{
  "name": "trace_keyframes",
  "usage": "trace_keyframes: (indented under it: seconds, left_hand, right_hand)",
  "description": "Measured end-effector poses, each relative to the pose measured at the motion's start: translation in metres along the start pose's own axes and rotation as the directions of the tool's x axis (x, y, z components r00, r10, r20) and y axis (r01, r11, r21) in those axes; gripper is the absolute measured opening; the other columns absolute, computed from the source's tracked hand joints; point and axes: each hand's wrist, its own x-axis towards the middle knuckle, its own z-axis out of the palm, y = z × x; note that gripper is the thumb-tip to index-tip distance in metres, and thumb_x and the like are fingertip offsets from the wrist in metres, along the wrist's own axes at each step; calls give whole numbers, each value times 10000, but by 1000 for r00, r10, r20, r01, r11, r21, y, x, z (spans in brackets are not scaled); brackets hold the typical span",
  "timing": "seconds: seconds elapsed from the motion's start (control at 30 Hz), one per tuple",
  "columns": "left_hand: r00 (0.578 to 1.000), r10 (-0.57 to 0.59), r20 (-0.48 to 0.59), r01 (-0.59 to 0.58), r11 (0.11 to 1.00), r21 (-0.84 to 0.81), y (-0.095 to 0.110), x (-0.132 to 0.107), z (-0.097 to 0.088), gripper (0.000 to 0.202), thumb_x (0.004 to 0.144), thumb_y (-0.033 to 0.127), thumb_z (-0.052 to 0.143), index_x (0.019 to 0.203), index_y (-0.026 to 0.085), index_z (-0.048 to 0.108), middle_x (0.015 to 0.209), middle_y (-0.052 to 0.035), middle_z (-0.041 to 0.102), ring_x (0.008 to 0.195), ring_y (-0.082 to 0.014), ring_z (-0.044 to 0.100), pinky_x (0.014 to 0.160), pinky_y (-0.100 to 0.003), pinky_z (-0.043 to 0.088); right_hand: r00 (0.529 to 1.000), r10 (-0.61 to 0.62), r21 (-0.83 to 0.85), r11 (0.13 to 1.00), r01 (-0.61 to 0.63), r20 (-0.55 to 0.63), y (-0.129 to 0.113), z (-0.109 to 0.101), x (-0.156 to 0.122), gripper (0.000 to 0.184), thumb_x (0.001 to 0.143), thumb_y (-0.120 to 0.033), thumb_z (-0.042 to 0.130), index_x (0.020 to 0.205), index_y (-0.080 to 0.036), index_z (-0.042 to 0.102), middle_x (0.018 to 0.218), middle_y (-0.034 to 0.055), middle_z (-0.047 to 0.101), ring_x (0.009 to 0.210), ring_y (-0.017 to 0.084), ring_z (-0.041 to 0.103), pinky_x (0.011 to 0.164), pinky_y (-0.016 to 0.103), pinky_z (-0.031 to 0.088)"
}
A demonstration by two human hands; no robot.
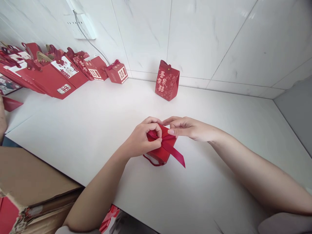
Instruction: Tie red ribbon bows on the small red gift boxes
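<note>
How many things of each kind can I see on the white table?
Small red box with a ribbon, held by the left hand and right hand: 1
Tall red bag standing alone by the wall: 1
Small red cube box with bow: 1
Red boxes in the left row: overlapping, roughly 6
Total: roughly 9

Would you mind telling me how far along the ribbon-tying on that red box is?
Done: the ribbon is around the box, a tail trailing off. In hand: the left hand pinches a loop; the right hand grips at the knot. Left: no finished bow shows yet. Other red boxes line the wall.
</note>
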Motion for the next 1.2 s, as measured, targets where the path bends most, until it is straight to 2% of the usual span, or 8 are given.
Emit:
trace_keyframes:
  seconds: [0.23, 0.4, 0.5, 0.6, 0.77, 0.9, 1.03, 1.2]
  left_hand:
    - [999, -23, -29, 24, 1000, 7, 0, 0, 4, 75, 724, 114, 561, 723, 189, 554, 1149, -12, 542, 951, -162, 582, 780, -285, 498]
    - [999, -31, -20, 32, 999, 22, 0, -2, 1, 52, 752, 140, 558, 741, 190, 556, 1167, -25, 548, 970, -180, 583, 790, -302, 498]
    - [998, -22, 61, 29, 993, -113, -6, -2, -12, 91, 816, 229, 562, 904, 207, 569, 1248, -53, 537, 1031, -212, 592, 798, -318, 509]
    - [990, 8, 141, 35, 954, -298, -16, -1, -31, 221, 872, 338, 516, 1058, 220, 524, 1310, -85, 531, 1133, -262, 577, 908, -395, 498]
    - [986, 24, 163, 17, 969, -245, -21, -2, -43, 179, 871, 358, 552, 992, 228, 529, 1359, -70, 517, 1291, -279, 475, 1090, -465, 364]
    - [981, 26, 191, 4, 988, -154, -18, -3, -37, 244, 836, 347, 622, 1032, 229, 537, 1380, -88, 488, 1306, -268, 459, 1101, -470, 356]
    - [976, 24, 218, 11, 988, -157, -17, -1, -35, 144, 833, 305, 635, 894, 203, 554, 1371, -101, 486, 1338, -270, 424, 1054, -435, 412]
    - [969, 81, 235, -13, 961, -277, -20, 1, -36, 93, 803, 273, 674, 809, 206, 609, 1284, -88, 568, 1370, -282, 392, 1094, -454, 388]
  right_hand:
    - [1000, 14, -51, 999, -13, 15, -3, 2, -3, 288, 907, -439, 600, 745, -206, 653, 1319, 23, 511, 1100, 209, 549, 925, 338, 436]
    - [1000, 0, 33, 999, -1, 23, 4, 1, 5, 349, 901, -440, 607, 668, -180, 620, 1291, 29, 539, 960, 183, 589, 863, 342, 472]
    - [999, -43, 41, 998, 43, -3, 5, -2, 4, 317, 917, -473, 577, 844, -195, 711, 1356, 42, 526, 1072, 219, 577, 948, 372, 441]
    - [996, -63, -1, 998, 63, -61, 3, -5, 0, 337, 933, -483, 552, 1134, -248, 685, 1424, 43, 489, 1269, 254, 466, 1058, 401, 357]
    - [971, -161, -63, 986, 152, -177, -6, -5, -7, 278, 927, -473, 564, 1028, -229, 650, 1352, 60, 536, 1264, 243, 469, 1010, 385, 397]
    - [950, -20, -288, 955, -74, -311, -18, -14, -20, 331, 901, -540, 555, 915, -218, 630, 1004, 46, 658, 946, 229, 586, 816, 359, 440]
    - [960, 263, -341, 897, -280, -97, -21, -23, -30, 390, 875, -573, 562, 788, -208, 665, 879, 42, 665, 812, 214, 578, 698, 327, 417]
    - [953, 233, -197, 961, -195, 192, -14, -21, -25, 358, 864, -529, 605, 776, -189, 670, 814, 27, 650, 766, 183, 563, 682, 310, 407]
